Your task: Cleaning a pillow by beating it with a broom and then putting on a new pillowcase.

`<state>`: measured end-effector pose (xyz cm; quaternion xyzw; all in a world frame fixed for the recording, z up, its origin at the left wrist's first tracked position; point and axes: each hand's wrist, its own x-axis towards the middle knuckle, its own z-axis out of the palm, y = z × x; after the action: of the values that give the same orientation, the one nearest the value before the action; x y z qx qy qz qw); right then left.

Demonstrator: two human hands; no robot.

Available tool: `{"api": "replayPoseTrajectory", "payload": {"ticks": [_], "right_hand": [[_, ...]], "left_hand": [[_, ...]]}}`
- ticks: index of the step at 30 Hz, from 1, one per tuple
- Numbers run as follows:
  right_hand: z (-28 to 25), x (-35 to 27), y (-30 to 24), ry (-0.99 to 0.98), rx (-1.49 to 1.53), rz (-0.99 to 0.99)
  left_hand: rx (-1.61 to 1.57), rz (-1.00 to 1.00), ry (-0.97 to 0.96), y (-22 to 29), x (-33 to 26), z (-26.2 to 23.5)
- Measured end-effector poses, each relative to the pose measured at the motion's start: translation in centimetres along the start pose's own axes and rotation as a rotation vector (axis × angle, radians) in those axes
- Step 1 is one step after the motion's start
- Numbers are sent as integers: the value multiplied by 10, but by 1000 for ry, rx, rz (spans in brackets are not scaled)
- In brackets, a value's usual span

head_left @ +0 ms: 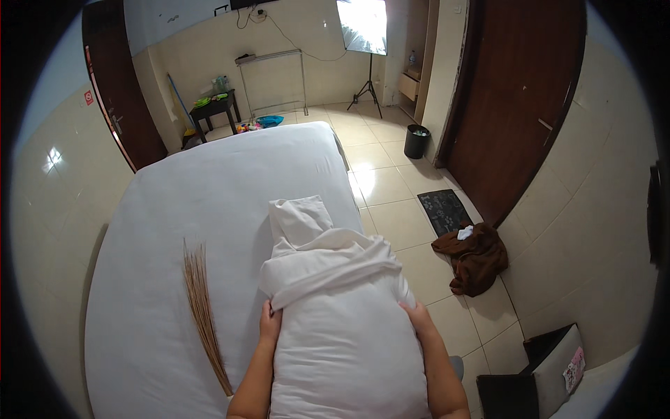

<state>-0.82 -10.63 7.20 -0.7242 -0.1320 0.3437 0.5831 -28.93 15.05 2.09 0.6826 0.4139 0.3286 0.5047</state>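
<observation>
A white pillow (342,349) lies lengthwise in front of me, its near end at the lower edge of the view. Over its far part sits a white pillowcase (335,272), bunched in folds, with a loose flap at the far end. My left hand (270,321) is closed on the pillowcase's edge at the pillow's left side. On the opposite side my right hand (417,315) grips the same edge, thumb on top and fingers mostly hidden. Beneath is a bed with a white fitted sheet (160,209). To the left of the pillow rests a stick broom (202,307).
Right of the bed, a brown cloth (480,258) lies heaped beside a dark doormat (445,212) before a brown door (520,91). Farther off stand a black bin (417,142), a lamp on a tripod (363,31) and a small dark table (215,108).
</observation>
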Motion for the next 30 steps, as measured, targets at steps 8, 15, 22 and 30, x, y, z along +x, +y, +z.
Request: {"api": "replayPoseTrajectory", "payload": {"ticks": [8, 15, 22, 30], "right_hand": [[49, -76, -178, -49, -268, -627], [101, -93, -158, -237, -587, -770], [117, 11, -192, -167, -358, -604], [177, 36, -196, -106, -175, -1060]], "left_hand": [[-177, 218, 146, 120, 41, 20], [-44, 671, 303, 207, 27, 30], [-380, 256, -43, 215, 23, 3], [12, 276, 179, 238, 27, 11]]}}
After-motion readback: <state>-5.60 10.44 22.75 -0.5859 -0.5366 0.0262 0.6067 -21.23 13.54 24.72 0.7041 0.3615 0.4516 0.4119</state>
